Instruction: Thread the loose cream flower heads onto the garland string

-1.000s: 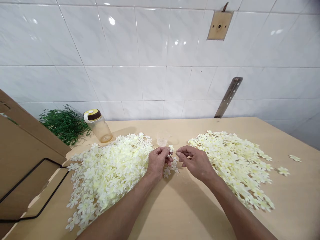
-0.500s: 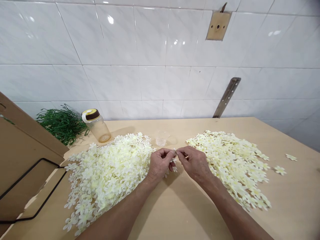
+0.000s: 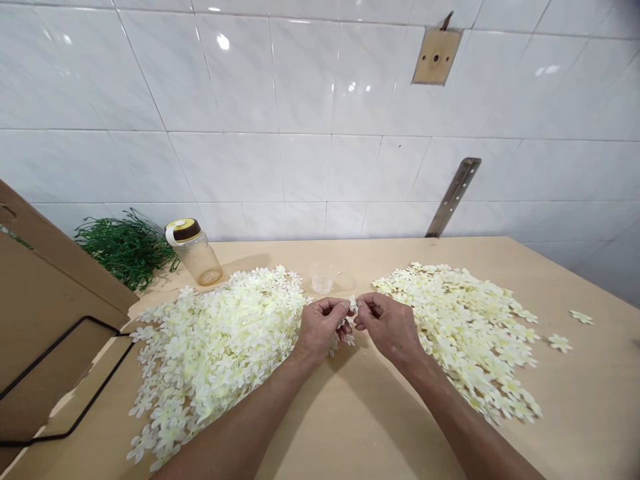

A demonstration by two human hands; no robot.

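Note:
A small white artificial flower (image 3: 353, 305) shows between the fingertips of both hands, over the middle of the table. My left hand (image 3: 320, 328) is closed in a pinch on it, and more white petals peek out below its fingers. My right hand (image 3: 393, 327) meets it from the other side, thumb and forefinger pinched at the flower's edge. Left of my left hand spreads a big heap of cream-white flowers (image 3: 225, 333). A flatter spread of similar flowers (image 3: 470, 327) lies beside my right hand. Just beyond my hands stands a small clear plastic cup (image 3: 323, 283).
A bottle with a yellow and brown lid (image 3: 195, 253) stands at the back left, next to green artificial stems (image 3: 125, 250). A cardboard box (image 3: 45, 287) and a black wire frame (image 3: 95, 373) occupy the left edge. Two loose flowers (image 3: 560, 343) lie far right. A tiled wall (image 3: 300, 167) closes the back.
The flower between my fingertips now shows more plainly. My right fingers have shifted slightly right, away from the left fingertips. The view has tilted a little.

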